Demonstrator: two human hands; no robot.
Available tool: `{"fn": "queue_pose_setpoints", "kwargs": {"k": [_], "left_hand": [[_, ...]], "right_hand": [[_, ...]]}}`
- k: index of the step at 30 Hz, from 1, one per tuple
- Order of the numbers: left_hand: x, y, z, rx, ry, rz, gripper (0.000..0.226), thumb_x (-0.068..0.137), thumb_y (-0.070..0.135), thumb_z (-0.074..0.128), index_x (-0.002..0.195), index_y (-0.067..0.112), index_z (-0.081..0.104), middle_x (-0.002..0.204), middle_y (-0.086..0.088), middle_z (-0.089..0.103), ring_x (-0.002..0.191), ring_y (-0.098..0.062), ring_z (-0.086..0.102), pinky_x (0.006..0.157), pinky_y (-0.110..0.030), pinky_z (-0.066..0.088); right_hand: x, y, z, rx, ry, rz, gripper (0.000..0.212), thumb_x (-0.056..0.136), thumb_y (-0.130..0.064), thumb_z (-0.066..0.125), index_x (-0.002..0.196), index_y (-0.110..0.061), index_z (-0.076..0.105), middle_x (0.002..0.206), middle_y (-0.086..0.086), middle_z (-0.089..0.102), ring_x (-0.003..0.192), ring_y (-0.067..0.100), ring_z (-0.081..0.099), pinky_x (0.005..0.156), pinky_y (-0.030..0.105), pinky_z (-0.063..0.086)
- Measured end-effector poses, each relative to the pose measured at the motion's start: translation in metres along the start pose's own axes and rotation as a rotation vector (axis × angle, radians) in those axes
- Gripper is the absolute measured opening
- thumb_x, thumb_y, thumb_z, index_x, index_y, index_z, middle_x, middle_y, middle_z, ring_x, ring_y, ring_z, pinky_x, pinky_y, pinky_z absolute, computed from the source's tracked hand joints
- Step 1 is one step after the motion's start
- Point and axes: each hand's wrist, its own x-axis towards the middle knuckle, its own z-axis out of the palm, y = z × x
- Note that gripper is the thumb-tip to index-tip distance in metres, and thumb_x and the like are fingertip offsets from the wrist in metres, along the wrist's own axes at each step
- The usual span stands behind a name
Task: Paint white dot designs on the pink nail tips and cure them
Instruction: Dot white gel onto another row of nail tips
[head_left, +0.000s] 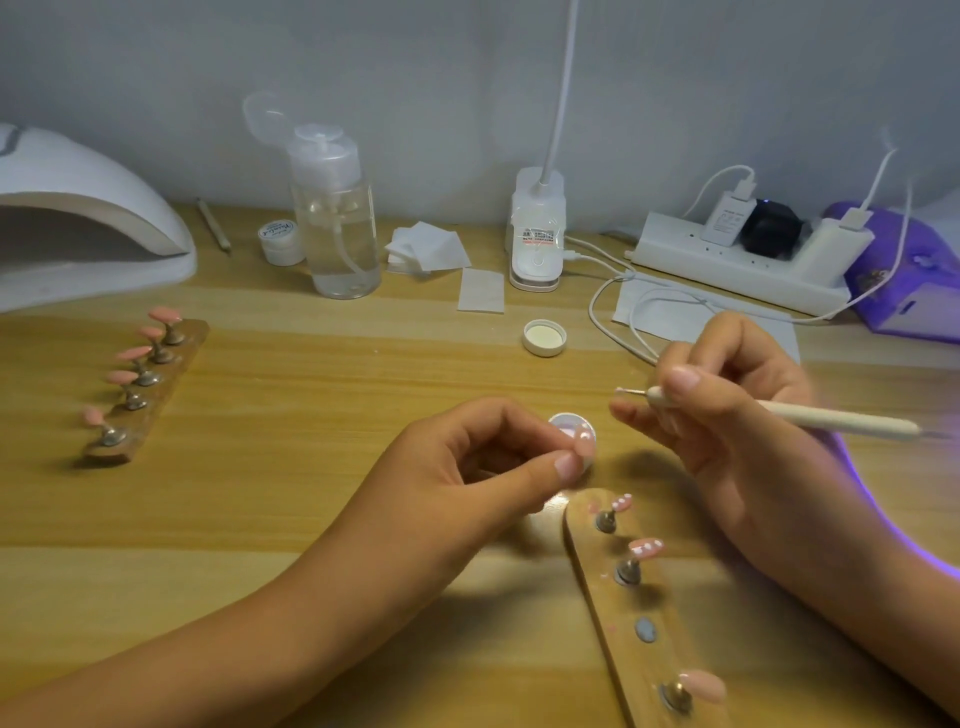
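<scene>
My left hand (483, 462) pinches a pink nail tip (585, 440) with white dots between thumb and forefinger, just over a small open white paint jar (566, 423). My right hand (727, 415) grips a white dotting pen (831, 419); its thin metal point hangs to the right of the jar and above it. Below, a wooden holder strip (602, 613) carries two dotted pink tips (622, 502) (645, 545), one bare magnet spot (645, 630) and a plain pink tip (702, 685). At the left, a second wooden holder (182, 343) bears several plain pink tips.
A white curing lamp (78, 223) stands at the back left. Behind the work area are a clear pump bottle (337, 228), a small jar (280, 241), white wipes (426, 249), a loose lid (544, 338), a desk-lamp base (537, 234), a power strip (743, 260) with cables, and a purple device (904, 270).
</scene>
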Motion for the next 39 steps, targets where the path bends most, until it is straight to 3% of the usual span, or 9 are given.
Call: {"fn": "queue_pose_setpoints", "kwargs": {"k": [6,11,39], "left_hand": [[-0.0004,-0.0028,0.0009,0.082,-0.036,-0.001,0.011,0.076,0.026,0.072,0.084,0.019,0.072,0.081,-0.008,0.071,0.072,-0.007,0.058,0.066,-0.018,0.046],[-0.0003,-0.0026,0.0012,0.068,-0.035,-0.003,0.008,0.076,0.025,0.072,0.082,0.02,0.073,0.074,0.007,0.069,0.068,-0.004,0.056,0.062,-0.013,0.044],[0.0,-0.0022,0.0005,0.088,-0.038,0.005,0.006,0.076,0.026,0.071,0.081,0.023,0.073,0.073,0.009,0.069,0.067,-0.001,0.056,0.061,-0.011,0.043]], "right_hand": [[-0.0023,-0.0015,0.0084,0.076,-0.071,0.053,0.018,0.077,-0.013,0.062,0.063,-0.02,0.053,0.057,-0.004,0.051,0.052,0.005,0.05,0.072,0.036,0.058],[-0.0033,-0.0028,0.0106,0.075,-0.083,0.087,0.016,0.072,-0.013,0.062,0.062,-0.019,0.052,0.056,-0.001,0.049,0.049,0.004,0.047,0.058,0.022,0.055],[-0.0032,-0.0027,0.0116,0.05,-0.107,0.087,0.016,0.074,-0.014,0.062,0.063,-0.02,0.053,0.057,-0.003,0.051,0.052,0.003,0.051,0.06,0.021,0.055]]}}
